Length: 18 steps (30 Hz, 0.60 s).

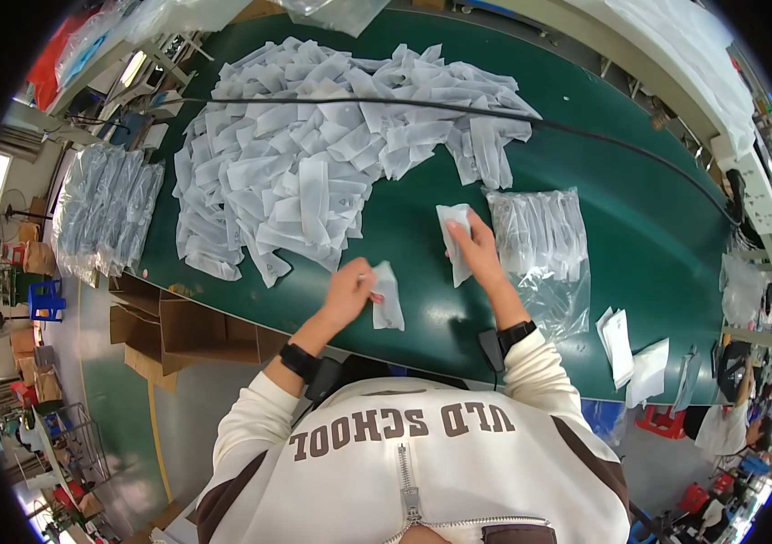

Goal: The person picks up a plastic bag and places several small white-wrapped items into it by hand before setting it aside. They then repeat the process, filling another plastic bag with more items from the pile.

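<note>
Worktable (404, 227), long, covered in dark green matting, taken as the landmark for all entries.

Item 1. Small white flat plastic sachet (388, 295), near the table's front edge, just right of the left hand (348, 292). Long axis runs roughly away from the person, tilted slightly. Left hand pinches its left edge between thumb and fingertips, fingers curled and closed on it.

Item 2. Second white flat plastic sachet (454, 238), a little farther in from the front edge and right of item 1. Long axis likewise runs front to back. Right hand (476, 249) lies over its right side, fingers extended and pressing or gripping it; whether the thumb is under it cannot be told.

Item 3. Large loose heap of white sachets (313, 154), on the table's far and left part, beyond both hands. Left hand is the nearer to it.

Item 4. Clear plastic bag of packed sachets (540, 240), on the table just right of the right hand.

Item 5. Black cable (495, 116), lying across the heap toward the table's right end.

Item 6. Loose white paper sheets (626, 349), at the front edge, well right of the hands.

Item 7. Open brown cardboard boxes (195, 331), on the floor below the table's front-left edge.
</note>
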Motion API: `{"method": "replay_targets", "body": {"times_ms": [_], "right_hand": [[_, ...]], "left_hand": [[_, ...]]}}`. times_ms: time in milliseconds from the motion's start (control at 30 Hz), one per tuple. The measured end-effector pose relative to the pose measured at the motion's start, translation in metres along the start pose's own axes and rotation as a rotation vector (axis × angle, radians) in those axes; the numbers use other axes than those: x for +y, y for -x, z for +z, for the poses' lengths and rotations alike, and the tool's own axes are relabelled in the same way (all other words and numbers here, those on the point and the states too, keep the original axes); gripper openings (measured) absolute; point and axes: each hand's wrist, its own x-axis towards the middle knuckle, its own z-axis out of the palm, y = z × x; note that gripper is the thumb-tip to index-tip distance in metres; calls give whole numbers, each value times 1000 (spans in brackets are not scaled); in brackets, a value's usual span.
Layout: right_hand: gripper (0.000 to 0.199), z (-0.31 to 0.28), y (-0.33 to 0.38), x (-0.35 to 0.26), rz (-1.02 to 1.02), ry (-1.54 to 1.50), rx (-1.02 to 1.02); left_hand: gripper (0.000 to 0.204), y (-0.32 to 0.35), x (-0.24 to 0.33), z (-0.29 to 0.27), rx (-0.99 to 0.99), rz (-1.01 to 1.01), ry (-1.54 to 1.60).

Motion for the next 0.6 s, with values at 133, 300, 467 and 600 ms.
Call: {"method": "replay_targets", "body": {"times_ms": [133, 300, 467, 600], "right_hand": [[34, 22, -4, 16, 110, 261, -105], [36, 30, 2, 42, -398, 905, -83], [37, 14, 36, 34, -508, 1186, 31], [35, 12, 41, 42, -199, 1165, -105]], "left_hand": [[6, 39, -45, -32, 66, -119, -237], [25, 54, -20, -35, 355, 177, -712], [43, 46, 12, -20, 50, 460, -826], [46, 33, -4, -8, -269, 369, -907]]}}
